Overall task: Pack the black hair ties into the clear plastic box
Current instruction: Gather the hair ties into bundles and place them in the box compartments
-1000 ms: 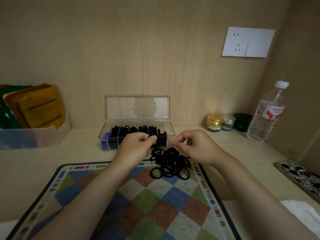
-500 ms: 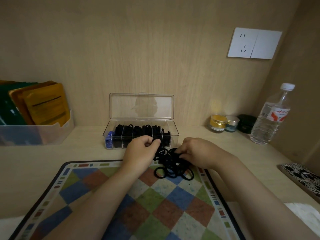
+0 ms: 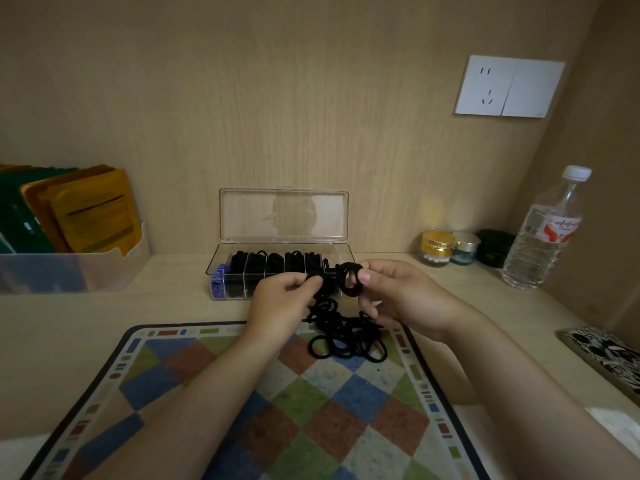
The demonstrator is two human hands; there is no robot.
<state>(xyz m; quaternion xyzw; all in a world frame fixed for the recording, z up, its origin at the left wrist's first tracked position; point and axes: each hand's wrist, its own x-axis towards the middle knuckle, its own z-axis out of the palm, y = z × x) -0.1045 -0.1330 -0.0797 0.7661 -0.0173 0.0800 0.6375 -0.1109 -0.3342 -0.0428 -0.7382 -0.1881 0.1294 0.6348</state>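
— Wooden desk [image 3: 166, 306] inside a wooden alcove, yes? What stands on it, starting from the left?

— At the far left is a bin of packets [image 3: 69, 268]. In the far middle is the clear plastic box [image 3: 343, 252], with its lid [image 3: 284, 213] standing open against the wall. Its compartments already hold many black ties, and the leftmost one shows something blue.

— And the hands?

— Both are just in front of the box, above the far edge of the checked mat [image 3: 311, 427]. The left hand [image 3: 277, 303] has thumb and fingers curled together, pinching a few ties. The right hand [image 3: 405, 296] pinches a small bundle [image 3: 349, 282] of rings between thumb and forefinger, and its other fingers are loosely bent. A string of ties hangs from the hands down to the loose pile of black hair ties [image 3: 346, 344] on the mat.

— Which step is this?

— I judge it is the gathering: a bundle is being separated from the pile to go into the box. Much is packed, but a good heap is left.

— What does the next move need?

— Probably to free the bundle from the tangled ones, then carry it a little farther and press it into a compartment with room, perhaps at the right end. The ties are soft and catch on each other, so a pull may drag others along.

— And to the right?

— Small jars [image 3: 450, 245] and a water bottle [image 3: 543, 233], well apart from the work.
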